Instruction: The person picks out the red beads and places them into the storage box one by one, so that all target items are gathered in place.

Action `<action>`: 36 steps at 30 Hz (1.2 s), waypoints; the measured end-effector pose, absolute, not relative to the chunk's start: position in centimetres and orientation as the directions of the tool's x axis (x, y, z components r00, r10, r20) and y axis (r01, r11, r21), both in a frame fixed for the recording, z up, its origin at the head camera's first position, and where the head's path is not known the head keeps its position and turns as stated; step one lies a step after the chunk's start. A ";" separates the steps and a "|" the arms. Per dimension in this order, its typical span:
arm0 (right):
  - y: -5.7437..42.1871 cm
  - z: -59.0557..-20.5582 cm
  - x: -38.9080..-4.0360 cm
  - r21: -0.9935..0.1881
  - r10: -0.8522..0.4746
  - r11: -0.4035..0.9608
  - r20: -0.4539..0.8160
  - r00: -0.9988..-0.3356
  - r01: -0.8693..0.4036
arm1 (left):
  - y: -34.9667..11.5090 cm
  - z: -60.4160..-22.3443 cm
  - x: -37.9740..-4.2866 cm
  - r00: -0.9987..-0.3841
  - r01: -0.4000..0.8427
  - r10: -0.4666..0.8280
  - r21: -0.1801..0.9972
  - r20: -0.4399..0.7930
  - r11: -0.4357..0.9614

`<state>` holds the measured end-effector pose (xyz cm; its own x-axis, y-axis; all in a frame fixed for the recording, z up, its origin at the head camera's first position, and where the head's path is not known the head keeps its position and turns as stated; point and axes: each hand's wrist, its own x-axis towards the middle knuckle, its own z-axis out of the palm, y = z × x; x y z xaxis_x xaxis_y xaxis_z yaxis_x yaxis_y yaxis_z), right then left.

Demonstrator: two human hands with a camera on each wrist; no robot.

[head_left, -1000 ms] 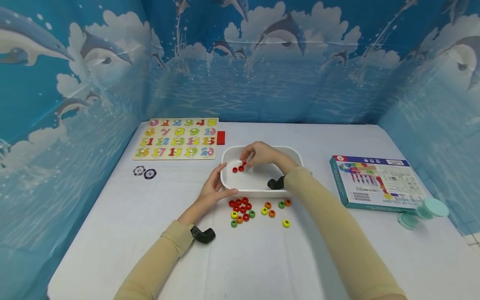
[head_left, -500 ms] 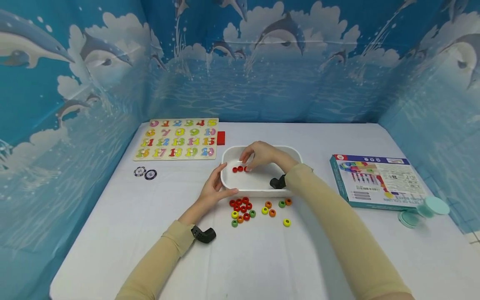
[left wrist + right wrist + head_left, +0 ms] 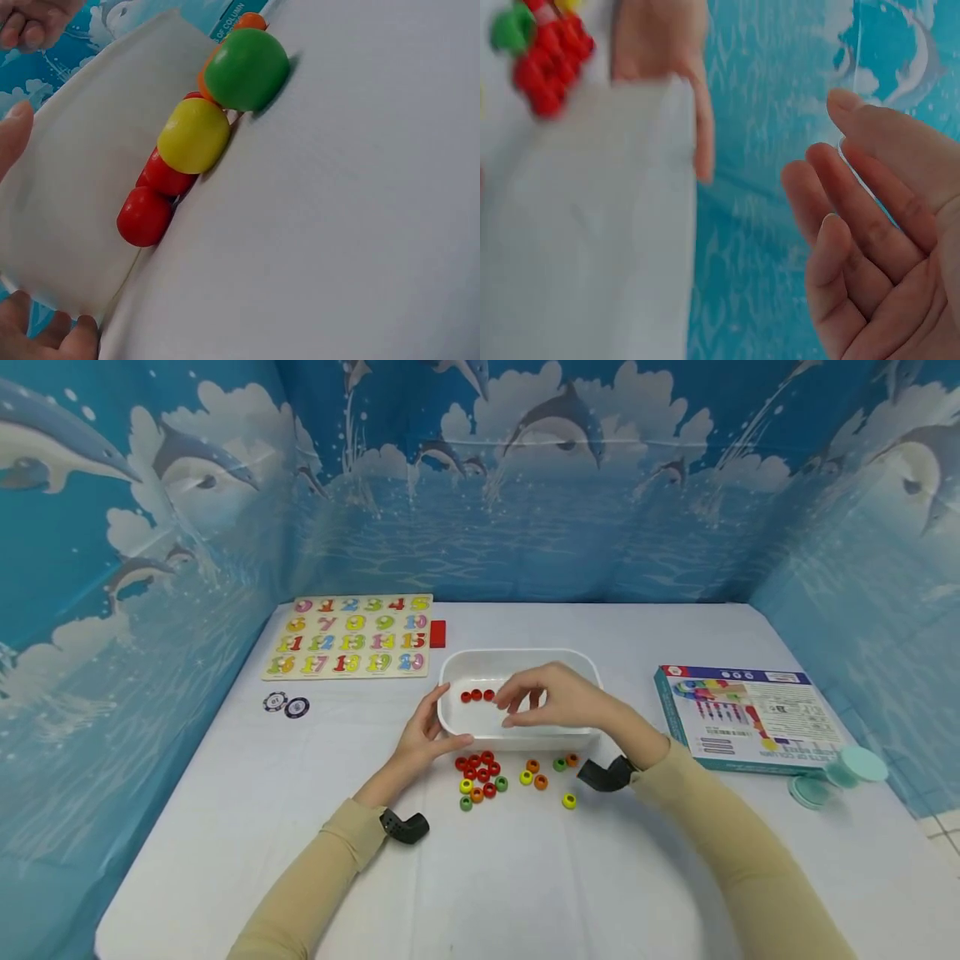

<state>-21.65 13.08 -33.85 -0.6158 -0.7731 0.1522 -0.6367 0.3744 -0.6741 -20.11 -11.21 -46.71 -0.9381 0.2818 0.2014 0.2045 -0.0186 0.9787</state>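
A person in beige sleeves [image 3: 303, 881] works over a white tray [image 3: 517, 745] on a cloth-covered table [image 3: 480, 893], the left hand [image 3: 418, 739] holding the tray's near left corner between thumb and fingers. The right hand [image 3: 553, 695] hangs above the tray with nothing in its grasp, its thumb and fingers apart and loosely bent. Just beside its fingertips, three red beads [image 3: 477, 695] show in a row on the tray floor. Outside the near wall lies a cluster of mostly red beads [image 3: 483, 775], with yellow, orange and green among them; to its right sits a looser orange, yellow and green group [image 3: 527, 777], and a lone yellow bead [image 3: 569, 801] lies closer to the person. A number board [image 3: 362, 647], a red block [image 3: 438, 634] and two chips [image 3: 297, 707] occupy the left side; a flat box [image 3: 757, 718] and mint-green round pieces [image 3: 862, 763] the right. A dolphin-print curtain [image 3: 450, 543] hangs behind.
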 end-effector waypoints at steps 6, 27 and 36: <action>12.9 -37.7 -18.1 -0.686 -0.776 0.382 0.126 -0.618 -0.619 | -11.2 -46.7 -20.1 -0.938 0.208 0.281 0.978 0.204 -0.017; 11.2 -44.1 -16.5 -0.659 -0.727 0.424 0.161 -0.668 -0.621 | -11.2 -45.9 -19.7 -0.944 0.175 0.284 0.984 0.165 0.010; 11.1 -42.6 -16.1 -0.623 -0.742 0.454 0.132 -0.658 -0.637 | -11.2 -46.6 -20.1 -0.947 0.186 0.270 0.982 0.176 0.012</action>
